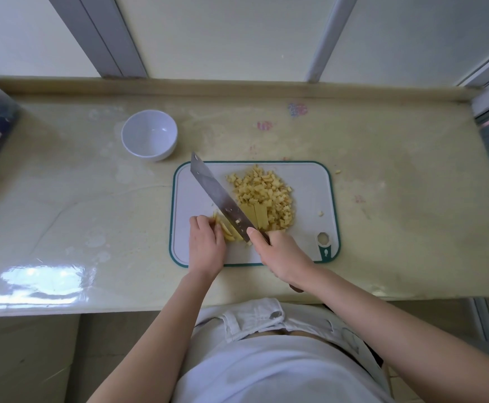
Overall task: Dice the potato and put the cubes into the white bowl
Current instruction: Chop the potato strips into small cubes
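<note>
Now, right hand (pixel 281 257) grips the knife (pixel 223 199) by its handle; left hand (pixel 207 245), fingers curled, holds potato strips (pixel 228 232) on the cutting board (pixel 310 175); cubes (pixel 266 190) heaped right of the blade; white bowl (pixel 149 135) stands apart, far-left.

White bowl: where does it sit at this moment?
In the head view, the white bowl stands empty on the countertop, just beyond the far left corner of the cutting board, near the knife tip.

Yellow potato cubes (pixel 262 189) heaped, white bowl (pixel 149 135) upright
</note>
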Motion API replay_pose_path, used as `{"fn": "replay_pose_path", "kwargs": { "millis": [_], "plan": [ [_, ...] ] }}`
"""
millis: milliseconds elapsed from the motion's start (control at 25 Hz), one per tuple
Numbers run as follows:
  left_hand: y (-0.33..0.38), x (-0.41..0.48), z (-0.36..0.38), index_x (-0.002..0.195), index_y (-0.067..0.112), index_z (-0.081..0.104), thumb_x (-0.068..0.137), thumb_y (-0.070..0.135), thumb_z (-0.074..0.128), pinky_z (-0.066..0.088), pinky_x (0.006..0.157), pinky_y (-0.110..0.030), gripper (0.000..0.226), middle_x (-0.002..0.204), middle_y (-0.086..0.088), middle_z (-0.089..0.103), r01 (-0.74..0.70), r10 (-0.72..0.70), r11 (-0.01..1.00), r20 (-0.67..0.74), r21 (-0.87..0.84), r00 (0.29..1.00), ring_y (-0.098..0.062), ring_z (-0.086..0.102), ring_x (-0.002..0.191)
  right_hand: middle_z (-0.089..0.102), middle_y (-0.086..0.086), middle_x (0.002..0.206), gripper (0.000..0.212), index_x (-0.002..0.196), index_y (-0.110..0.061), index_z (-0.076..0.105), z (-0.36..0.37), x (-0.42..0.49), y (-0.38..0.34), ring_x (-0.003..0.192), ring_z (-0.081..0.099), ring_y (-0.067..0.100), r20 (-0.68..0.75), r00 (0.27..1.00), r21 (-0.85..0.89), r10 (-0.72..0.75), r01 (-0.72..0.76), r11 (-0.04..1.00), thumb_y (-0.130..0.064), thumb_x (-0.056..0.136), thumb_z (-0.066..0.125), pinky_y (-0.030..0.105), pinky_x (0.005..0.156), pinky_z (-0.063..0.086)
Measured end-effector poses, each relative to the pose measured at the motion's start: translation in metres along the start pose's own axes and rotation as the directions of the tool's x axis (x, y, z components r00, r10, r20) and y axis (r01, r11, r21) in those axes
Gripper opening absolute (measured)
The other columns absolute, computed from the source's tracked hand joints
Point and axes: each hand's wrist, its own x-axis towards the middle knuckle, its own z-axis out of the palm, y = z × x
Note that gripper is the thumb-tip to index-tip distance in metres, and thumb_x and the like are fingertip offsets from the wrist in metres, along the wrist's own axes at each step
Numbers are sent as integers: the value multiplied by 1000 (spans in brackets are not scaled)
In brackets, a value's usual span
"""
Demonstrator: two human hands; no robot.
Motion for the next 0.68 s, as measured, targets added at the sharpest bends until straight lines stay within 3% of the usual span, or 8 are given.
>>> {"fn": "replay_pose_path", "kwargs": {
  "millis": [320, 520, 600, 680],
  "plan": [
    [5, -2, -4, 93, 8, 43, 97, 13, 37, 38, 76, -34, 8, 96, -5, 43, 56, -56, 998, -22, -29, 998, -24, 46, 84, 35, 2, 50, 56, 54, -15, 33, 7, -8, 1, 46, 35, 19, 4, 1000, -63, 29, -29, 998, -47, 99, 36, 29, 54, 32],
    [16, -3, -8, 96, 15, 35, 100, 27, 31, 35, 59, -33, 13, 76, -2, 54, 155, -163, 973, 34, 173, 986, -25, 53, 68, 33, 1, 49, 57, 53, -14, 31, 14, -7, 1, 46, 32, 17, -4, 999, -133, 44, -44, 990, -44, 101, 36, 29, 48, 26],
    [18, -3, -9, 98, 14, 37, 100, 25, 31, 35, 60, -33, 12, 78, -2, 54, 178, -183, 980, 54, 87, 982, -24, 52, 70, 32, 1, 48, 58, 52, -13, 30, 16, -5, 0, 45, 32, 16, -7, 999, -136, 32, -33, 990, -43, 101, 36, 28, 48, 25],
    [18, -4, -10, 100, 14, 40, 99, 20, 34, 40, 62, -34, 9, 83, -3, 55, 208, -201, 971, 69, -119, 977, -21, 53, 73, 32, 1, 48, 59, 51, -13, 30, 19, -2, -2, 47, 32, 16, -18, 999, -132, 34, -36, 991, -44, 101, 36, 30, 51, 27]
  ]
}}
